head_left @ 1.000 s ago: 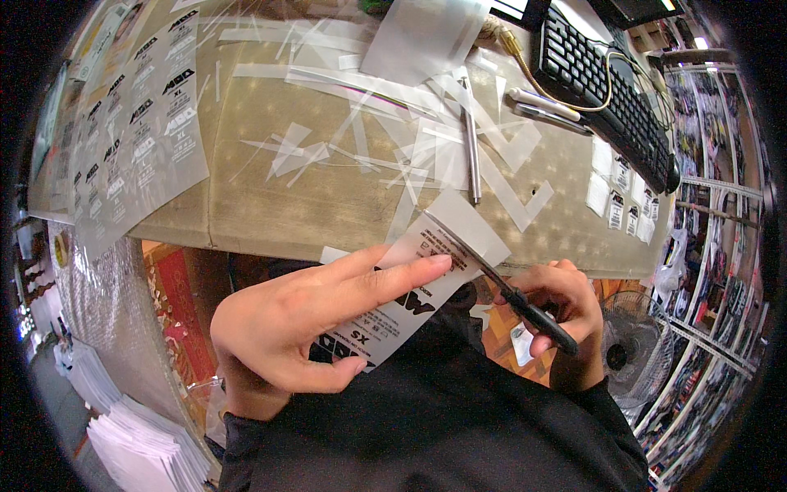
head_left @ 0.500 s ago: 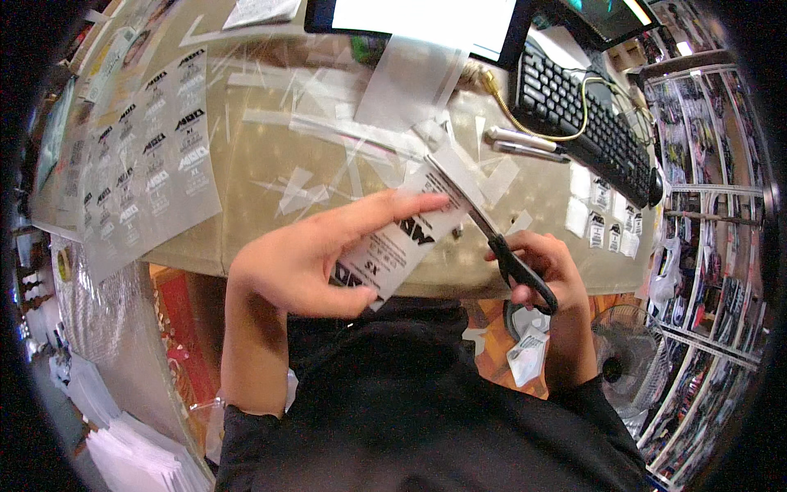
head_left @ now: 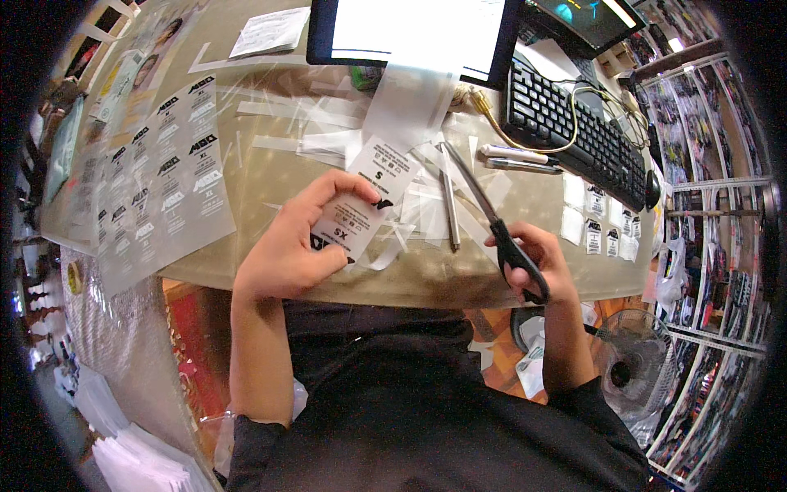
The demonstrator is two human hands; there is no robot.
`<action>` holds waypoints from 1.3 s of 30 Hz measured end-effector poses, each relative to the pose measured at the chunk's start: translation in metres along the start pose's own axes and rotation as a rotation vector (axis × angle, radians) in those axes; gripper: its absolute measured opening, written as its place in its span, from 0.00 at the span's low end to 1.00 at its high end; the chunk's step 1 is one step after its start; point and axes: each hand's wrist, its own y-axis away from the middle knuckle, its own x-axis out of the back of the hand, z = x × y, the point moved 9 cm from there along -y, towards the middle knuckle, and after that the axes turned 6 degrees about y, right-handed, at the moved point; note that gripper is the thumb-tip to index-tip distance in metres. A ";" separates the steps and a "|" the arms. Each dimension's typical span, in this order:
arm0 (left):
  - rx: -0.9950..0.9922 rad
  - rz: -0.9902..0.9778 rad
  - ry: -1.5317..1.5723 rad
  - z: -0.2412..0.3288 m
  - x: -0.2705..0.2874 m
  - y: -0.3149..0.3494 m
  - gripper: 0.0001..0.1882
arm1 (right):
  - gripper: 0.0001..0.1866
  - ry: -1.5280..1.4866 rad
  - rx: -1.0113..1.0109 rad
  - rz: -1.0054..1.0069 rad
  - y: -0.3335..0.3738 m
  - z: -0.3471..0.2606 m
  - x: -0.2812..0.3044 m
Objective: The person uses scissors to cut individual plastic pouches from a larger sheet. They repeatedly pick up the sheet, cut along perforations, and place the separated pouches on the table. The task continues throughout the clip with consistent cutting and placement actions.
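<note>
My left hand (head_left: 283,238) pinches a strip of printed label sheet (head_left: 384,170) between thumb and fingers. Black lettering and small symbols cover the pale, see-through strip, which tilts toward the upper right. To its right, my right hand (head_left: 543,261) has its fingers in the black handles of a pair of scissors (head_left: 507,239). The long blades point up and left, apart from the strip, and look close together. Between the strip and the scissors, a thin silver rod-like tool (head_left: 450,209) lies on the table among clear offcuts (head_left: 422,205).
A large printed sheet (head_left: 168,184) covers the table's left side. Small cut labels (head_left: 594,234) lie at the right, near a black keyboard (head_left: 566,123) and pens (head_left: 520,157). A screen (head_left: 410,29) stands at the back. A fan (head_left: 635,361) is on the floor at right.
My left hand has drawn the strip left and down, away from the blades. The scissors have moved only slightly. The silver tool on the table has come into view.
</note>
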 end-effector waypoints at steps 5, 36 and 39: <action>-0.128 0.213 -0.021 0.019 0.014 0.004 0.24 | 0.41 -0.159 0.018 0.023 0.011 -0.007 -0.021; -0.101 -0.096 -0.043 0.052 -0.044 0.023 0.33 | 0.36 0.112 0.054 -0.361 0.019 -0.043 -0.057; -0.150 -0.111 -0.059 0.055 -0.044 0.023 0.33 | 0.35 0.139 0.055 -0.352 0.019 -0.042 -0.056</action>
